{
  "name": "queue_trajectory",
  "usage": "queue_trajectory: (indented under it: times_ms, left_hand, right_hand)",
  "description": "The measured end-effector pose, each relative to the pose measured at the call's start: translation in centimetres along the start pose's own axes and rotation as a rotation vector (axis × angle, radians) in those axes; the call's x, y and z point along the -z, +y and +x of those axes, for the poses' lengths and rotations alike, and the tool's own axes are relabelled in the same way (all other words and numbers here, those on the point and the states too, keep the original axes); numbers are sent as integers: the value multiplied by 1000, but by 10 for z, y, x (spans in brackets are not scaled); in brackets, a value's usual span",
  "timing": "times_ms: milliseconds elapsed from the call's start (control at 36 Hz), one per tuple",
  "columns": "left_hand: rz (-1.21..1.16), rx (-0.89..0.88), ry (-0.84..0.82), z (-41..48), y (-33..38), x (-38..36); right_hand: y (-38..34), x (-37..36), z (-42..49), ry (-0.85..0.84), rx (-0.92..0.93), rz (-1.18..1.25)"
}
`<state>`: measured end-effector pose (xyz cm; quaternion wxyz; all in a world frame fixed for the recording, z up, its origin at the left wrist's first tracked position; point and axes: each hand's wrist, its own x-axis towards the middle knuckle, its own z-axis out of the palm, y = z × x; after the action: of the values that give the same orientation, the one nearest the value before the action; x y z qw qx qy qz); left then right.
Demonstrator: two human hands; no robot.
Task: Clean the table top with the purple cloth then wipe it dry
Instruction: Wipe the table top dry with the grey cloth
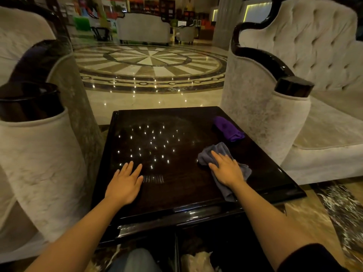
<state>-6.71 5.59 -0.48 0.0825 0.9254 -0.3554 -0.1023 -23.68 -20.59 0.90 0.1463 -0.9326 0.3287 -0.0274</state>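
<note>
The right hand [225, 168] lies flat, fingers spread, pressing a crumpled grey-blue cloth [222, 154] onto the dark glossy worktop [176, 193] near its right edge. The left hand [125, 183] rests palm down with fingers spread on the bare wood, well apart from the right and holding nothing. Beyond the right hand, the folded purple cloth [227, 129] lies on the worktop's far right corner, untouched. 2 pale upholstered armchairs [294, 55] flank the worktop.
</note>
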Motion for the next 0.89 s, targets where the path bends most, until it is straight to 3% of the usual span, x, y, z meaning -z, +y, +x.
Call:
queue_trajectory:
  times_ms: [583, 778, 889]
  left_hand:
    - [67, -1, -6, -4, 5, 4]
    - [191, -41, -30, -7, 3, 7]
    - [149, -24, -15, -4, 5, 7]
  right_hand:
    - [-122, -43, -63, -79, 473, 149]
    - [-135, -42, -74, -42, 507, 251]
    - [-128, -30, -65, -82, 458, 484]
